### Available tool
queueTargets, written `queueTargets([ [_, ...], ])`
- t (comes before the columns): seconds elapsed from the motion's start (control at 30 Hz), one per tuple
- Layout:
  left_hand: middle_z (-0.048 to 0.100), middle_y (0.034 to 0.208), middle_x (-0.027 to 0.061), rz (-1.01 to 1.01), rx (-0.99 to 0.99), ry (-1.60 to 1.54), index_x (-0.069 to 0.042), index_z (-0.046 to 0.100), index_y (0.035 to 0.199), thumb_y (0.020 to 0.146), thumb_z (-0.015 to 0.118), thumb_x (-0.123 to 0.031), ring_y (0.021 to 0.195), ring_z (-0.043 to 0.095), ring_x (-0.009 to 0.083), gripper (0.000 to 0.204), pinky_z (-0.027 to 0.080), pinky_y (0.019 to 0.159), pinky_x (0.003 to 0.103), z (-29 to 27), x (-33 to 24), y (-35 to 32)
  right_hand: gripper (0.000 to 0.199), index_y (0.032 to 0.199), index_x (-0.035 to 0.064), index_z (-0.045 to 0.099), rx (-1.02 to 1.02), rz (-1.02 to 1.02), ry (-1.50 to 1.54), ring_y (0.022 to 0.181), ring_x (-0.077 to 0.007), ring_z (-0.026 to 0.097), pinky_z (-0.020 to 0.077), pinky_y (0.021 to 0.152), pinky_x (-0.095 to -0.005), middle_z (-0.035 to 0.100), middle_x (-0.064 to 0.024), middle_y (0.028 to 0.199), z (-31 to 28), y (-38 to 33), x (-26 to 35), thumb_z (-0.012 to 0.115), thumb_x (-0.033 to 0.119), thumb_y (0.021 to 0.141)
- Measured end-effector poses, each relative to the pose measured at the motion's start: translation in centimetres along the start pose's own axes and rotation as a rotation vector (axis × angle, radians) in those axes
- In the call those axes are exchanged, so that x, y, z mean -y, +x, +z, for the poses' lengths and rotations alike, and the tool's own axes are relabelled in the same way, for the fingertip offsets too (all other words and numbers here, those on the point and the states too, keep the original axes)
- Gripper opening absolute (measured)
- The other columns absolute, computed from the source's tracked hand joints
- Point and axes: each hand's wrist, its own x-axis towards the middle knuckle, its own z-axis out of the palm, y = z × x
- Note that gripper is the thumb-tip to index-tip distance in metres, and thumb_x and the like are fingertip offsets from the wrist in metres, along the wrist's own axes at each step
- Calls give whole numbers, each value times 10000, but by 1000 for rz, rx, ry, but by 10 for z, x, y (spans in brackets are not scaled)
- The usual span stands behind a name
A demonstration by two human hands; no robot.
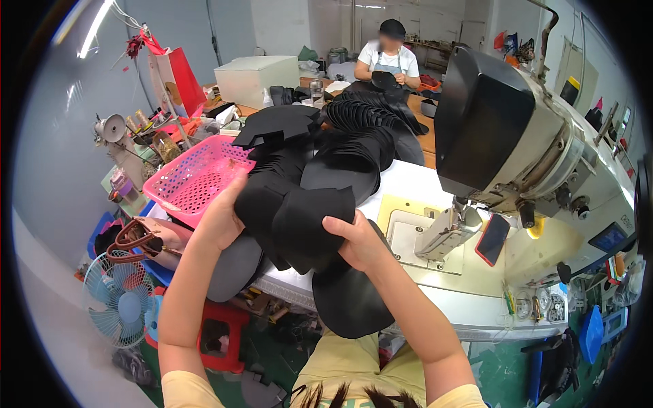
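You hold black, curved, soft-looking sheet pieces [306, 228] in both hands, above the near edge of the white desk [401, 182].
Your left hand [223, 212] grips their left side, its fingers mostly hidden behind; your right hand [358, 243] is closed on the right side, thumb in front. Just beyond them lie overlapping stacks of black rounded panels [345, 163], with a pink perforated plastic basket [194, 182] to your left and a black-and-cream industrial sewing machine [484, 126] to your right. A seated person in a black cap [392, 28] works across from you.
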Motion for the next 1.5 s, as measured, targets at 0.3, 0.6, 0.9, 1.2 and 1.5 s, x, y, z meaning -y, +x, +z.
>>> queueTargets([
  [0.3, 661, 1016, 150, 145, -20, 149, 43, 572, 1096, 954, 567, -191, 878, 679, 236, 274, 572, 809, 366, 4, -79, -41, 430, 1153, -27, 575, 17, -12, 32, 999, -180, 625, 500, 892, -318, 650, -105, 1087, 7, -10, -8, 739, 181, 815],
  [0.6, 640, 1009, 33, 279, -38, 413, -2, 591, 1131, 960, 584, -188, 935, 580, 85, 253, 465, 830, 243, 41, -12, -76, 581, 1268, -21, 489, 110, 54, 264, 1189, -199, 535, 416, 1018, -342, 567, -111, 1269, 40, -9, -29, 542, 463, 951],
  [0.9, 548, 1316, 124, -169, -117, -176, -20, 458, 1345, 1001, 432, -429, 1190, 553, 244, 534, 425, 1034, 397, 25, 19, -130, 475, 1043, -55, 627, 125, 27, -359, 869, -102, 597, 488, 761, -273, 664, -86, 962, 69, -22, -51, 588, 407, 944],
  [1.2, 594, 1212, 110, -20, -267, -230, -22, 495, 1272, 971, 512, -259, 1105, 601, 224, 384, 493, 953, 369, 12, 58, -147, 601, 1094, -58, 517, 6, -32, -559, 970, -326, 639, 486, 861, -368, 629, -248, 1045, 65, -27, -88, 635, 488, 874],
  [1.5, 592, 1190, 161, 260, -336, -274, 26, 479, 1254, 977, 489, -343, 1055, 623, 271, 462, 516, 907, 380, 22, 81, -160, 651, 1140, -126, 453, 259, -13, -861, 845, -397, 658, 517, 731, -412, 631, -311, 910, 97, -60, -60, 681, 402, 835],
])
